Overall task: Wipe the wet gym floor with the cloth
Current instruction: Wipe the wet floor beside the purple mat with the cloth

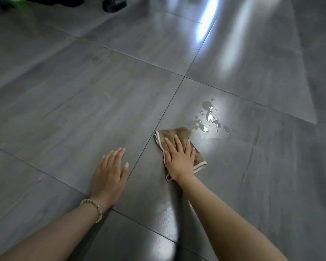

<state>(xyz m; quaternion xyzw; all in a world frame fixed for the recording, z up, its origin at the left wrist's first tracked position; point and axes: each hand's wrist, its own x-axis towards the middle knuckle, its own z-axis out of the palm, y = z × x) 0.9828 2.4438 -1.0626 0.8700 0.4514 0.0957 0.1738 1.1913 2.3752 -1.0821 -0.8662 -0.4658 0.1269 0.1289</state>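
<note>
A person pressed a brown cloth (pixel 184 133) to a wet tiled floor (pixel 83 91).
The right-hand grip (pixel 179 157) lay released, fingers flat on top of the cloth; spilled water (pixel 209 117) sat just beyond at one o'clock. The cloth looked soft and limp, likely best pressed mid-fold. The left-hand grip (pixel 111 170) rested flat on the floor at nine o'clock.

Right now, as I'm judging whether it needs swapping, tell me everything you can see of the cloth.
The cloth is brown and looks like soft terry, with a pale hem band along its edges. It lies loosely folded on the grey floor tile, just right of a grout line. The right hand presses on it with straight, spread fingers. Its far corner reaches the edge of the puddle.
</note>
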